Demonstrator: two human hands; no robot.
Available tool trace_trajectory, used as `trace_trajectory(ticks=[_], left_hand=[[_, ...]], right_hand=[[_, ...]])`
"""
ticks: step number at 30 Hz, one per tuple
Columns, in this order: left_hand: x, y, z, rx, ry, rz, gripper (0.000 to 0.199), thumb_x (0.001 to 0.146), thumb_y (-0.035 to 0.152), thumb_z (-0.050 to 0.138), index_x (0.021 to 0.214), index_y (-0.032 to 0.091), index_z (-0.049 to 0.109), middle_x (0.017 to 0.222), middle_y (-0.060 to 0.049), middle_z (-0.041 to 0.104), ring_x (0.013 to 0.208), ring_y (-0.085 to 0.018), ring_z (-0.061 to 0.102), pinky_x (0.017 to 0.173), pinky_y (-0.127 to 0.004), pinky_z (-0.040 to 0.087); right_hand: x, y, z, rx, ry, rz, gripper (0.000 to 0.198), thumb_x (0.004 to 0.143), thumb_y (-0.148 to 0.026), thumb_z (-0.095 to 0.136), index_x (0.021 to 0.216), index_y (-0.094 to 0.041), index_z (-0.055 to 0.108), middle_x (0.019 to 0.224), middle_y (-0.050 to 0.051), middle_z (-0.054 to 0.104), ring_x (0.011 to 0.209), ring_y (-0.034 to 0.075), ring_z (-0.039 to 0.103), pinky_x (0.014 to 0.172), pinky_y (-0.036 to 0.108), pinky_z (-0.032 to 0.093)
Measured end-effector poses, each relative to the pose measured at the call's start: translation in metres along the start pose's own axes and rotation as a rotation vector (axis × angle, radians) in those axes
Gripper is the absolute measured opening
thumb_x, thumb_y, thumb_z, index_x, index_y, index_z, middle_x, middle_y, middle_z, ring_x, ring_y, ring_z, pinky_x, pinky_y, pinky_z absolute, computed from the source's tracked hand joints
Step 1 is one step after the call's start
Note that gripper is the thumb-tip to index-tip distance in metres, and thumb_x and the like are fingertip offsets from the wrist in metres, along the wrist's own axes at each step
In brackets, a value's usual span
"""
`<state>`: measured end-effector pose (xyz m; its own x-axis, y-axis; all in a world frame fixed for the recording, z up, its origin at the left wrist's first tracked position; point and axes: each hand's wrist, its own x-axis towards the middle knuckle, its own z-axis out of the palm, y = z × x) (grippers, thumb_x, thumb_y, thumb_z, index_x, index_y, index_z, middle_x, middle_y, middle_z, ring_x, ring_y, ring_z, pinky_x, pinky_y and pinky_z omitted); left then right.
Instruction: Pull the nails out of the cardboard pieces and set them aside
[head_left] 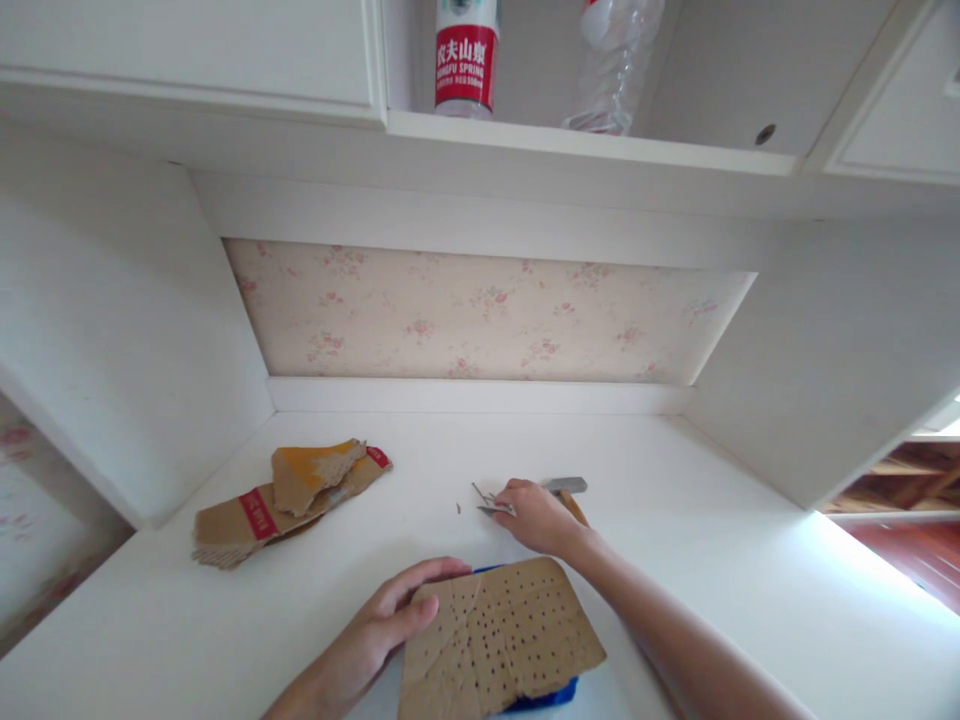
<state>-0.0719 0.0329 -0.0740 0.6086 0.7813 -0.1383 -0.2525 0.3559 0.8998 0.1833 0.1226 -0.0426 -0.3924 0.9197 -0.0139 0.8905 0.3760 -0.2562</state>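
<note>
My left hand (405, 605) grips the left edge of a brown cardboard piece (499, 635) dotted with rows of small holes, thumb on top. Under the cardboard, a blue thing (551, 697) shows at its front and back edges. Beyond it, my right hand (536, 515) reaches down to the tabletop with fingers closed over thin metal pieces that look like nails (480, 492). What the fingertips pinch is partly hidden. Beside this hand lies a tool with a grey metal head (568, 485) and a wooden handle (574, 508), like a hammer, partly covered by my forearm.
Torn cardboard scraps (300, 495) lie on the left of the white tabletop (705, 560). A small brown bit (459, 508) is near the nails. Overhead, a shelf (525, 128) holds a red-labelled water bottle (466, 65) and a clear plastic bottle (619, 65). White side panels flank the space.
</note>
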Motion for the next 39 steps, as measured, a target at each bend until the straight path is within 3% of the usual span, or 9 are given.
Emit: trace_trajectory(ticks=[17, 25, 28, 31, 33, 36, 37, 39], left_hand=[[0.006, -0.008, -0.01, 0.047, 0.019, 0.021, 0.049, 0.084, 0.047, 0.068, 0.126, 0.023, 0.063, 0.136, -0.01, 0.06, 0.123, -0.034, 0.055, 0.103, -0.046, 0.04], [0.007, -0.007, -0.011, 0.086, 0.061, 0.053, 0.042, 0.086, 0.047, 0.066, 0.12, 0.023, 0.065, 0.128, -0.009, 0.064, 0.119, -0.031, 0.056, 0.099, -0.039, 0.041], [0.01, -0.002, -0.01, 0.21, 0.236, 0.095, 0.029, 0.088, 0.048, 0.063, 0.093, 0.02, 0.069, 0.095, -0.004, 0.069, 0.091, -0.022, 0.062, 0.079, -0.029, 0.044], [0.013, 0.004, -0.012, 0.394, 0.434, 0.153, 0.038, 0.088, 0.048, 0.061, 0.064, 0.019, 0.057, 0.064, 0.002, 0.055, 0.066, -0.016, 0.051, 0.064, -0.025, 0.038], [0.014, 0.009, -0.014, 0.486, 0.498, 0.195, 0.044, 0.087, 0.051, 0.059, 0.058, 0.02, 0.051, 0.058, 0.003, 0.047, 0.06, -0.016, 0.046, 0.061, -0.025, 0.036], [0.011, 0.018, -0.014, 0.607, 0.547, 0.244, 0.047, 0.087, 0.055, 0.055, 0.056, 0.022, 0.046, 0.055, 0.004, 0.043, 0.057, -0.016, 0.043, 0.058, -0.026, 0.034], [0.009, 0.022, -0.012, 0.645, 0.561, 0.26, 0.047, 0.088, 0.056, 0.054, 0.057, 0.022, 0.046, 0.056, 0.004, 0.042, 0.057, -0.016, 0.043, 0.058, -0.026, 0.034], [0.006, 0.032, -0.002, 0.712, 0.565, 0.288, 0.044, 0.089, 0.055, 0.052, 0.061, 0.022, 0.048, 0.059, 0.004, 0.044, 0.06, -0.016, 0.045, 0.059, -0.025, 0.035]], right_hand=[[0.006, 0.012, 0.023, -0.052, -0.02, 0.088, 0.016, 0.095, -0.025, 0.056, 0.091, -0.015, 0.068, 0.101, 0.004, 0.072, 0.089, 0.018, 0.068, 0.081, 0.039, 0.055], [-0.003, 0.01, 0.01, 0.099, 0.071, 0.144, 0.019, 0.096, -0.022, 0.048, 0.092, -0.015, 0.066, 0.095, 0.007, 0.073, 0.084, 0.02, 0.067, 0.077, 0.039, 0.051], [-0.012, 0.009, -0.005, 0.246, 0.142, 0.172, 0.023, 0.094, -0.02, 0.042, 0.104, -0.017, 0.063, 0.081, 0.007, 0.073, 0.076, 0.023, 0.066, 0.071, 0.039, 0.047], [-0.029, 0.002, -0.024, 0.485, 0.167, 0.175, 0.026, 0.091, -0.02, 0.041, 0.106, -0.021, 0.061, 0.074, 0.002, 0.07, 0.066, 0.019, 0.063, 0.065, 0.034, 0.048], [-0.044, -0.007, -0.035, 0.685, 0.114, 0.149, 0.025, 0.092, -0.025, 0.038, 0.096, -0.019, 0.062, 0.079, 0.004, 0.072, 0.062, 0.015, 0.064, 0.06, 0.03, 0.052], [-0.067, -0.023, -0.047, 0.963, 0.018, 0.053, 0.03, 0.092, -0.042, 0.05, 0.107, -0.019, 0.062, 0.105, 0.008, 0.074, 0.087, 0.015, 0.07, 0.076, 0.029, 0.056], [-0.074, -0.028, -0.048, 1.153, -0.014, 0.05, 0.03, 0.088, -0.043, 0.058, 0.105, -0.018, 0.063, 0.103, 0.008, 0.074, 0.082, 0.014, 0.07, 0.072, 0.027, 0.056], [-0.082, -0.038, -0.049, 1.331, -0.067, 0.07, 0.03, 0.087, -0.046, 0.061, 0.092, -0.017, 0.064, 0.082, 0.003, 0.073, 0.055, 0.008, 0.063, 0.05, 0.021, 0.047]])
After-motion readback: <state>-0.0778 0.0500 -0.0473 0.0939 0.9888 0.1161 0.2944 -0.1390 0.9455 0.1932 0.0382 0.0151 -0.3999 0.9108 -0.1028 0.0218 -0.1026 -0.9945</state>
